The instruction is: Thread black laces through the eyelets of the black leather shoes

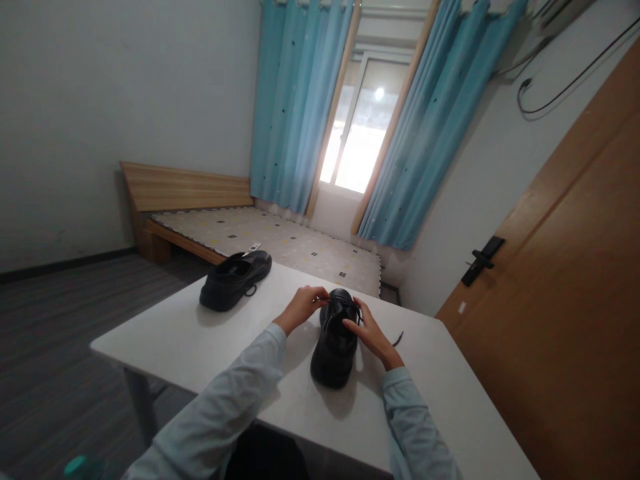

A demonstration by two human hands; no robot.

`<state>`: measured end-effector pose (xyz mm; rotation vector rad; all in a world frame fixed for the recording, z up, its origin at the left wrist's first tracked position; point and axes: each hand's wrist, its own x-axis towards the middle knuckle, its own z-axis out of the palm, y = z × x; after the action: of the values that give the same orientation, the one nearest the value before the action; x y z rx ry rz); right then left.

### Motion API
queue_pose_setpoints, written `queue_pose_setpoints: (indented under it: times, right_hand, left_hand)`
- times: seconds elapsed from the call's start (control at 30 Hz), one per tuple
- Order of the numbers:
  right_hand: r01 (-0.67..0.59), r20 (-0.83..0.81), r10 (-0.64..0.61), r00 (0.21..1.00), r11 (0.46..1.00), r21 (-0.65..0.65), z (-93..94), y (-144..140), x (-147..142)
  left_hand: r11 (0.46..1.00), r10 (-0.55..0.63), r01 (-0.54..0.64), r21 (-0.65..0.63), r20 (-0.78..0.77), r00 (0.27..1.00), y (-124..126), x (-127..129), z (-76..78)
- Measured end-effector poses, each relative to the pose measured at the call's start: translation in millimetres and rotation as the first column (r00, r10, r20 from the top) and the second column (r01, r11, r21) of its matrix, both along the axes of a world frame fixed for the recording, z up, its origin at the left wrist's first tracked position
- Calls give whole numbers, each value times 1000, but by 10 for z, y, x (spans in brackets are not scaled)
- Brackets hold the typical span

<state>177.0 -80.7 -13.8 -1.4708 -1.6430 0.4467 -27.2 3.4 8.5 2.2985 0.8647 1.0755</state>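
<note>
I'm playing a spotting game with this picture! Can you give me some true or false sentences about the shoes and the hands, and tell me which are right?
1. Both hands are on the near black shoe. True: the left hand and the right hand are at its laces.
2. The other black shoe is on the floor. False: it sits on the white table, off to the left.
3. The curtains are blue. True.
4. The right hand holds a pair of scissors. False: its fingers are only on the shoe's laces.
5. The wooden door is on the left. False: it is on the right.
</note>
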Motion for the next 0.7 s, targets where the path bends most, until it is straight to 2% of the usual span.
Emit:
queue_pose_setpoints:
  times: [0.23, 0.4, 0.47, 0.57, 0.7]
  right_hand:
    - [-5, 8, 5, 1000, 1000, -15, 6, -18, 22]
    - [-5, -2, 5, 1000, 1000, -15, 8, -23, 26]
    - [-5, -5, 5, 1000, 1000, -7, 2, -21, 31]
    - [-7, -6, 7, 1000, 1000, 2, -17, -13, 43]
    - [-12, -7, 12, 1000, 1000, 5, -34, -10, 55]
  left_hand:
    - [999, 35, -35, -39, 4, 999, 55, -108, 17]
    - [984, 54, -38, -173, 88, 995, 133, -150, 29]
    - [956, 54, -1, -293, 173, 983, 169, -150, 29]
    - [880, 67, 105, -463, 340, 938, 179, -147, 35]
    - [808, 36, 306, -503, 561, 827, 100, -157, 66]
